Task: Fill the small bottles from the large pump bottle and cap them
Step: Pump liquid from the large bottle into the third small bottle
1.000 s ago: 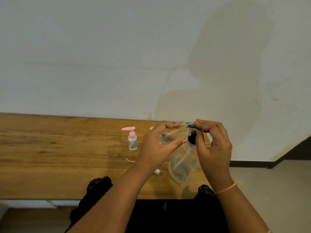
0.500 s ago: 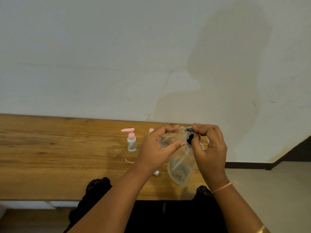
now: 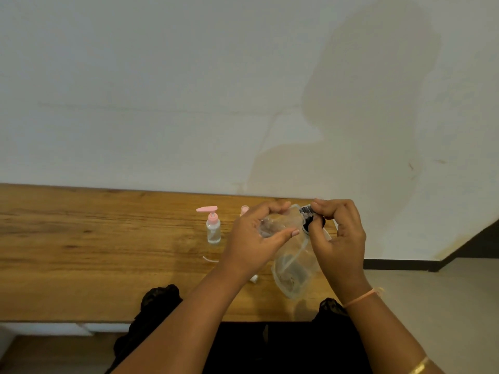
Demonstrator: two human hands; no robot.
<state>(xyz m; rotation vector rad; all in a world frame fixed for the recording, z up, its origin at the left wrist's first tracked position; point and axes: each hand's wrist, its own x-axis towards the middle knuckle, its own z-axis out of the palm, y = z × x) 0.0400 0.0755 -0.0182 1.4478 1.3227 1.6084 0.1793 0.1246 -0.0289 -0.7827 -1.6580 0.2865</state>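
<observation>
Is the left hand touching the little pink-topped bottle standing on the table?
Apart. The head view shows a strip of bare table between the left hand and the pink-topped bottle.

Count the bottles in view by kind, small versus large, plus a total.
Small bottles: 2 (pink-pump bottle, held bottle)
Large bottle: 1
Total: 3, plus a pink top whose bottle is hidden.
</observation>
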